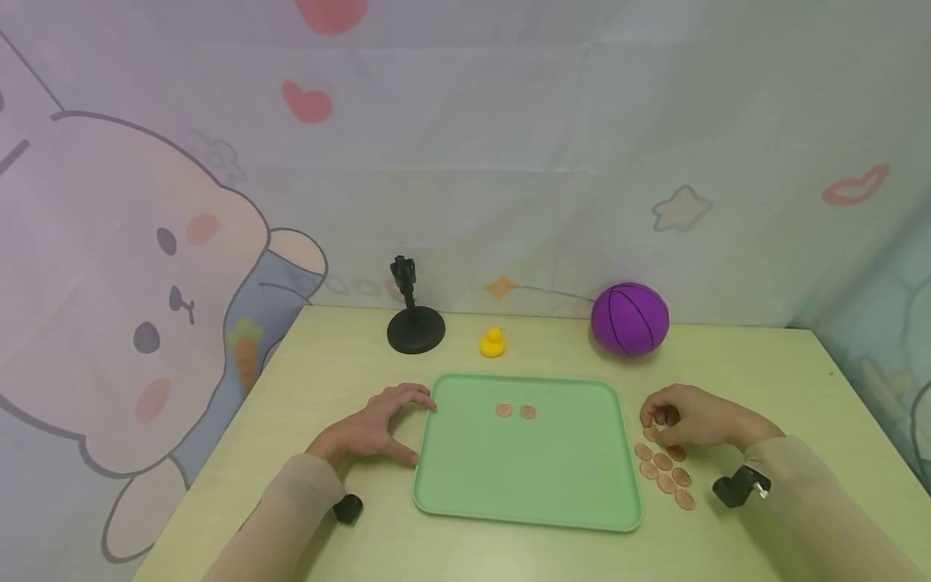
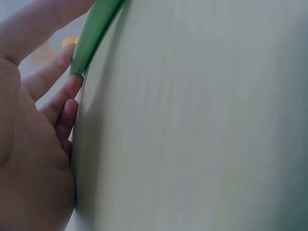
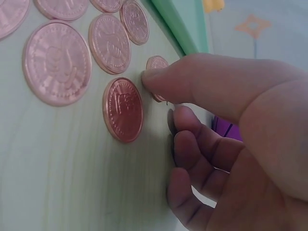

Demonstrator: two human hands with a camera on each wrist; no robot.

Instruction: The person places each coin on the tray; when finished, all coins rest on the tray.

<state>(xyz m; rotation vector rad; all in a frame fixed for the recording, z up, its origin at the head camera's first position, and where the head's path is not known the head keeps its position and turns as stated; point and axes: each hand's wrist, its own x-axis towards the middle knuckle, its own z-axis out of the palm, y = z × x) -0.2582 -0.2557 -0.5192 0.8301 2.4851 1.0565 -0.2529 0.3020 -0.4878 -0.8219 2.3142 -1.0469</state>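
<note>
A light green tray [image 1: 524,497] lies on the table with two copper coins [image 1: 504,410] on it near its far side. At its left edge rests my left hand [image 1: 374,424], thumb and fingers spread and fingertips at the rim. My right hand [image 1: 694,416] is over a group of copper coins [image 1: 663,461] to the right of the tray. In the right wrist view, its thumb overlaps one coin [image 3: 156,62], with a gap between thumb and curled fingers. A thin dark edge [image 3: 171,121] shows at the fingertips. Embossed coins [image 3: 57,62] lie flat nearby.
Behind the tray stand a black round-based stand [image 1: 416,330], a small yellow rubber duck [image 1: 492,343] and a purple ball [image 1: 629,319]. A patterned cloth [image 1: 509,121] hangs beyond the table's [image 1: 349,347] back edge. Each wrist wears a small black camera mount [image 1: 740,487].
</note>
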